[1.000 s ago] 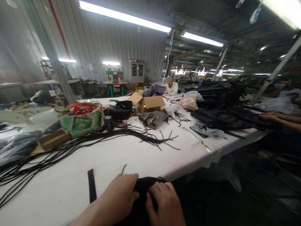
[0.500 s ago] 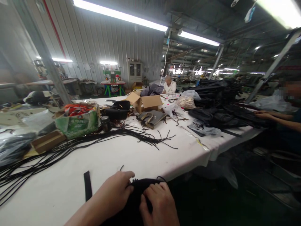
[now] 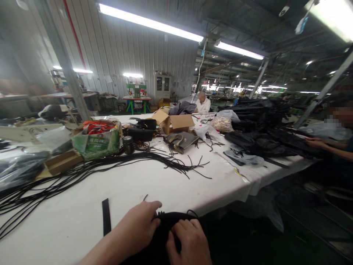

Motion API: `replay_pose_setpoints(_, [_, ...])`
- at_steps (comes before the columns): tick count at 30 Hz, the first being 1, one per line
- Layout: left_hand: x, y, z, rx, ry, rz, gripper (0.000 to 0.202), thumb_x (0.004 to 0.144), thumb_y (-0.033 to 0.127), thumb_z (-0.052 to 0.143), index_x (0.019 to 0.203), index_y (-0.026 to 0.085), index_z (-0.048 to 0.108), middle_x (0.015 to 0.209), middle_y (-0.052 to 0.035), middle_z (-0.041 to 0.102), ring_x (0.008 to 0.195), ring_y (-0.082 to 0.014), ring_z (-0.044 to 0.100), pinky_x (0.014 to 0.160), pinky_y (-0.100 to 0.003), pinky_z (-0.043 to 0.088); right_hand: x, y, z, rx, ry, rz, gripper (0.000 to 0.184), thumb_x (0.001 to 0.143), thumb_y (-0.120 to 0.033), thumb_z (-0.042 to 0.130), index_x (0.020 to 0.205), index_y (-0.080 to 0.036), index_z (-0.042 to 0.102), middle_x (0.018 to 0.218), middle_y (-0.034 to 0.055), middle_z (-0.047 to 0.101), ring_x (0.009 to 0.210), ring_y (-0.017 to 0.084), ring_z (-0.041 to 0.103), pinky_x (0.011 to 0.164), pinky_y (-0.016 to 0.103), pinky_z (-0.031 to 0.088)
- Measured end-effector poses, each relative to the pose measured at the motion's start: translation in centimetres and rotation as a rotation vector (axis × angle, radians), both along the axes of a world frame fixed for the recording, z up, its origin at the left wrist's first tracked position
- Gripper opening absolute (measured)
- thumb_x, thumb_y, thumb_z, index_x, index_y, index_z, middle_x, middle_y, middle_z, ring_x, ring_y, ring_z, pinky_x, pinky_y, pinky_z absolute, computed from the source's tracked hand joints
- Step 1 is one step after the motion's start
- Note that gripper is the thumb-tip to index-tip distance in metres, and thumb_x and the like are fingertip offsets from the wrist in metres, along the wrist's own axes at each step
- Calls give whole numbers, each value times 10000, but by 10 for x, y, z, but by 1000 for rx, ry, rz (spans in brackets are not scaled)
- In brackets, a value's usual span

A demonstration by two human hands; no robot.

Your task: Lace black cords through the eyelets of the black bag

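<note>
Near the table's front edge, a black fabric piece (image 3: pixel 161 241), perhaps a bag, is between my hands. My left hand (image 3: pixel 138 225) pinches its left edge, where a small row of dark teeth or loops shows. My right hand (image 3: pixel 190 239) has its fingers curled over the upper edge, gripping the cloth. A thin black cord (image 3: pixel 192 212) loops out behind the right hand. Another short dark cord end (image 3: pixel 145 197) sticks up beyond the left hand. To the left, a flat black strip (image 3: pixel 106 217) lies on the white table (image 3: pixel 79 206). The fabric's lower part is too dark to make out.
Long black cords (image 3: pixel 129 159) stretch across the table. Behind them stand a green bag (image 3: pixel 95 145), a dark jar (image 3: pixel 128 144), a grey handbag (image 3: pixel 182 141) and a cardboard box (image 3: pixel 182 122). Black material (image 3: pixel 264 141) is piled at right, near a co-worker's hands (image 3: pixel 317 142).
The whole view has shifted slightly, so things appear a little further right and mostly lower. Both hands keep their grip on the black fabric, with hardly any movement.
</note>
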State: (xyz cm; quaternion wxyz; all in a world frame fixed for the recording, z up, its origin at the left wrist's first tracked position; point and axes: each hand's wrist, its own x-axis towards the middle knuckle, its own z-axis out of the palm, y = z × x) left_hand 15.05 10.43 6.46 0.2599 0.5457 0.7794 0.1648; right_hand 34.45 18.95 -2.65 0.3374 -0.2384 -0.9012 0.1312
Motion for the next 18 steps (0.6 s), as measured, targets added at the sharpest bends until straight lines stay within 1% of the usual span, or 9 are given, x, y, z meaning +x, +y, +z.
replay_pose_setpoints(5, [1, 0, 1, 15, -21, -20, 510, 947, 255, 603, 1444, 228, 718, 1260, -143, 815, 1208, -354, 757, 1044, -455, 569, -2, 0, 3, -30, -12, 8, 203, 929, -113, 561, 780, -251, 557, 763, -3, 635, 727, 228, 559, 738, 403, 319])
replay_pose_setpoints(8, [2, -1, 6, 17, -72, -30, 473, 966, 354, 639, 1417, 242, 727, 1242, -133, 822, 1183, -347, 761, 1005, -424, 565, -2, 0, 7, -83, -71, 48, 199, 984, -129, 563, 826, -248, 583, 830, 0, 667, 784, 229, 592, 767, 400, 342])
replay_pose_setpoints(10, [-1, 0, 10, 24, -128, -56, 416, 1038, 452, 559, 1327, 235, 764, 1182, -128, 833, 1128, -331, 770, 969, -409, 561, -2, 1, 8, -108, -88, 69, 189, 1017, -129, 557, 884, -247, 619, 883, 2, 692, 821, 229, 614, 791, 402, 354])
replay_pose_setpoints(11, [-3, 1, 12, 29, -155, -75, 426, 1074, 474, 491, 1266, 231, 784, 1157, -125, 836, 1102, -320, 772, 960, -406, 559, -2, 1, 7, -118, -88, 73, 190, 1029, -124, 554, 914, -249, 639, 911, 2, 705, 837, 229, 623, 802, 402, 360])
replay_pose_setpoints(13, [-11, 5, 11, 34, -185, -100, 458, 1103, 439, 414, 1223, 220, 799, 1210, -126, 830, 1144, -309, 760, 1012, -409, 546, -3, 0, 6, -133, -83, 70, 202, 1042, -116, 555, 959, -260, 669, 946, -2, 725, 853, 230, 635, 810, 401, 368])
replay_pose_setpoints(15, [-21, 11, 7, 12, -218, -96, 427, 1062, 352, 478, 1321, 195, 779, 1311, -129, 811, 1226, -303, 740, 1085, -404, 528, -5, -1, 5, -131, -76, 43, 208, 1039, -115, 565, 961, -266, 684, 944, 1, 735, 848, 239, 643, 800, 402, 373])
replay_pose_setpoints(16, [-25, 15, 4, -5, -244, -90, 447, 1022, 309, 529, 1384, 180, 757, 1328, -130, 807, 1234, -299, 741, 1095, -394, 528, -7, -1, 4, -125, -73, 26, 212, 1033, -111, 565, 955, -266, 687, 935, 5, 739, 841, 245, 649, 793, 404, 375])
replay_pose_setpoints(17, [-28, 20, 0, -25, -274, -90, 480, 980, 276, 569, 1413, 166, 746, 1293, -127, 821, 1195, -293, 757, 1069, -382, 542, -9, -2, 3, -118, -75, 23, 214, 1027, -109, 563, 956, -265, 691, 931, 10, 743, 836, 250, 658, 788, 406, 377])
replay_pose_setpoints(18, [-30, 24, -4, -37, -301, -100, 494, 942, 257, 600, 1400, 160, 760, 1217, -117, 843, 1119, -287, 778, 1012, -370, 562, -11, -2, 2, -113, -76, 20, 218, 1023, -105, 560, 960, -264, 694, 932, 14, 748, 836, 253, 669, 786, 406, 379])
